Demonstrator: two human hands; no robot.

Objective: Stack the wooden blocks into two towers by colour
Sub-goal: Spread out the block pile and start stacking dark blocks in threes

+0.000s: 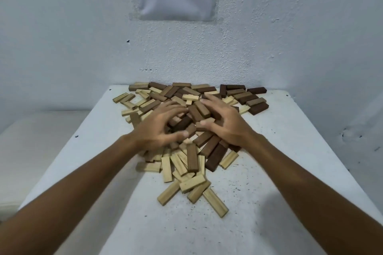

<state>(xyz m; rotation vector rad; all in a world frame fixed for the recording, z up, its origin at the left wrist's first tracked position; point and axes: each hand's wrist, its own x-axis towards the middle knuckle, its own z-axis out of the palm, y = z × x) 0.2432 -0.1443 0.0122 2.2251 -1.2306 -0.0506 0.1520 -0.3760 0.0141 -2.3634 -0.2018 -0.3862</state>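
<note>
Wooden blocks (187, 122), pale and dark brown mixed, lie heaped directly under both sets of fingers on the white surface (269, 172). The left hand (157, 128) has its fingers curled down into the heap, thumb reaching inward against a dark block; the right hand (222, 122) is spread and hooked over the top of the pile, its thumb pressing a brown block's end. Whether either hand has truly closed round a single block I cannot tell, since motion blur smears the fingertips.

Just beyond the fingers the heap runs on to the wall (269, 37); a neater cluster of dark blocks (251, 99) sits out past the right fingers, while pale blocks (186, 180) trail back toward the wrists. No tower stands yet.

These blocks look rigid, light and smooth-faced, so they should slide easily over one another; a pinch across the long narrow sides would likely hold best and let each be laid flat.

Blocks beneath the palms are hidden, and the surface's near edge is cut off.
</note>
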